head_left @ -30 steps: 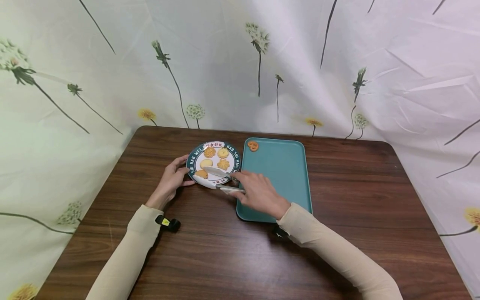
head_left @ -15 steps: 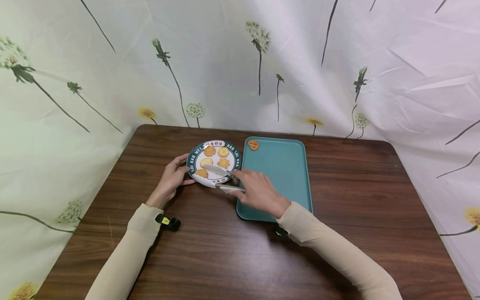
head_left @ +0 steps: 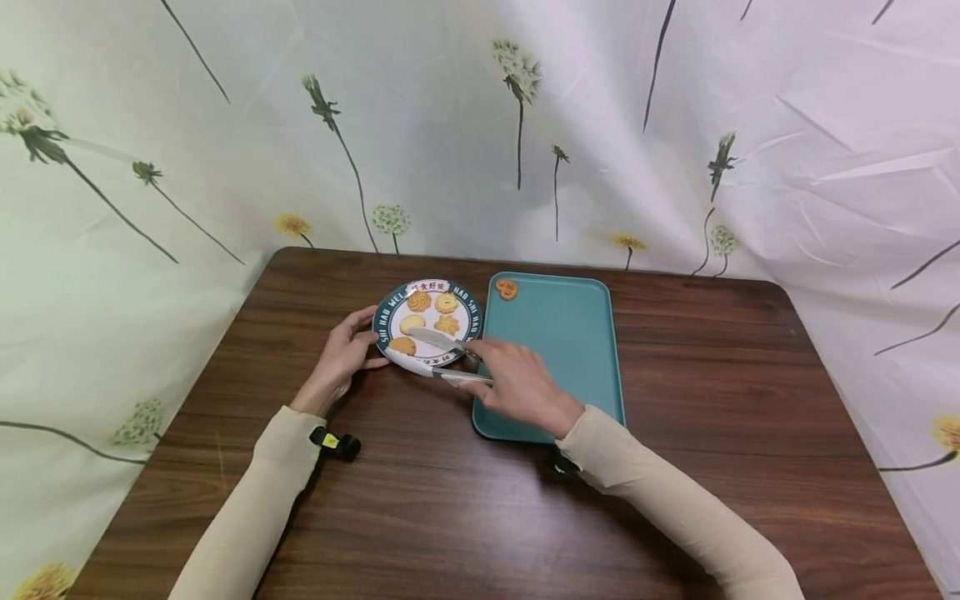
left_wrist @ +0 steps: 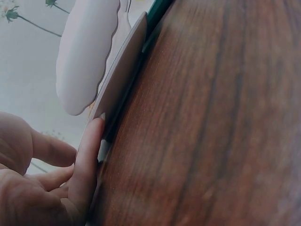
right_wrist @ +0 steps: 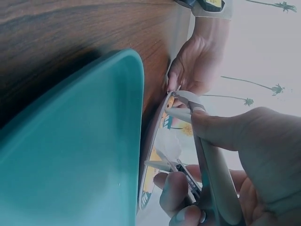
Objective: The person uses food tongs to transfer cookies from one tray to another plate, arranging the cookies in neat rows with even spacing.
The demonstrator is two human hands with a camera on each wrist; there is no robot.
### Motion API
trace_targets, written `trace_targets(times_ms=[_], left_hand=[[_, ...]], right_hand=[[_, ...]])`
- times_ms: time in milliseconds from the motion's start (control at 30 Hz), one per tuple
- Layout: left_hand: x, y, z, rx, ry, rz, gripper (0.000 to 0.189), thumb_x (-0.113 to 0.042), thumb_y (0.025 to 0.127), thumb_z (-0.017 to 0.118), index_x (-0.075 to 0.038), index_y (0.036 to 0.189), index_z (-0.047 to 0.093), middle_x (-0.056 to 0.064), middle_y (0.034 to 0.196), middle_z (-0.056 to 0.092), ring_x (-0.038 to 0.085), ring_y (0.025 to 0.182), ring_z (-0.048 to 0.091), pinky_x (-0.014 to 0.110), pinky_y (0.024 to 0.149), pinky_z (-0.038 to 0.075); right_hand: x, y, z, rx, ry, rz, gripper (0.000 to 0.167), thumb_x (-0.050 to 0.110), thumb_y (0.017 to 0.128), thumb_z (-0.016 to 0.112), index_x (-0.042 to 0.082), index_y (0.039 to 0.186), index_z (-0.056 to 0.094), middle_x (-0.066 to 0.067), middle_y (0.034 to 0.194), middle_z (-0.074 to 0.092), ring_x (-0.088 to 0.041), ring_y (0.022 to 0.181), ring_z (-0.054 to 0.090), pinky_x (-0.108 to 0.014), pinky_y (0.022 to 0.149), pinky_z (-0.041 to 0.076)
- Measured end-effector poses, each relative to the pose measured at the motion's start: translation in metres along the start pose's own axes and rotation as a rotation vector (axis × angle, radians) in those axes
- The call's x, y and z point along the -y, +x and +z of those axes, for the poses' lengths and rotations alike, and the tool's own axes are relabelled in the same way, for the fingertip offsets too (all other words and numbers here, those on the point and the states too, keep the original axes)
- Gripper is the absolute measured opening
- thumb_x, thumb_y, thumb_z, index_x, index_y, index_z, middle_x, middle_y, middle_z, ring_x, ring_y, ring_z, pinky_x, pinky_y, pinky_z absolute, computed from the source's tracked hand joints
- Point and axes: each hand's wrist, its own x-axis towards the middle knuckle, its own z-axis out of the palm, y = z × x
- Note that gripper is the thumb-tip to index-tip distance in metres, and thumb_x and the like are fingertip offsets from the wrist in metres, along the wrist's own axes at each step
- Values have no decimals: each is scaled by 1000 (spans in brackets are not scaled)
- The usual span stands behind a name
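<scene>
A round plate with a dark green lettered rim point(head_left: 385, 310) bears several cookies. My left hand point(head_left: 341, 357) grips its left edge, the thumb above and a finger beneath in the left wrist view. My right hand point(head_left: 519, 383) holds a pair of tongs with white scalloped tips point(head_left: 408, 361). Those tips stand apart, on either side of the near-left cookie point(head_left: 403, 345); whether they touch it I cannot tell. Behind that cookie lie a smooth oval cookie point(head_left: 412, 324), a star-shaped cookie point(head_left: 447, 325), a swirled one point(head_left: 418, 302) and a round one point(head_left: 446, 303).
Right of the plate, close beside it, lies a teal tray point(head_left: 573, 358) with a raised rim. A small pretzel point(head_left: 507, 289) sits in its far-left corner. Both rest on a dark wooden table point(head_left: 420, 517), with a dandelion-print cloth point(head_left: 450, 142) hanging behind.
</scene>
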Motion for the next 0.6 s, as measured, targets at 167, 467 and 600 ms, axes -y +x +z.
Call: trace_targets(times_ms=[167,467,600], left_hand=[[0,-1,0,13,-17,18,58,-6,110,36,-11,167,24,17,170,25,35,135,50,25,81,68],[-1,-2,0,17,-14,21,58,-7,110,36,-11,167,22,18,169,24,35,135,51,25,82,67],[-2,-2,1,16,-20,14,59,-7,110,36,-11,167,22,18,170,24,34,135,50,25,82,67]], right_hand=[[-2,-3,-3,-1,28,23,60,41,97,74,13,148,58,-11,142,67,-30,118,70,-50,90,66],[-10,-11,-8,-31,58,24,58,43,97,73,15,147,60,-8,144,66,-26,105,73,-46,84,67],[-14,-13,-12,-48,64,37,57,42,97,73,14,146,61,-8,141,68,-25,105,73,-44,80,66]])
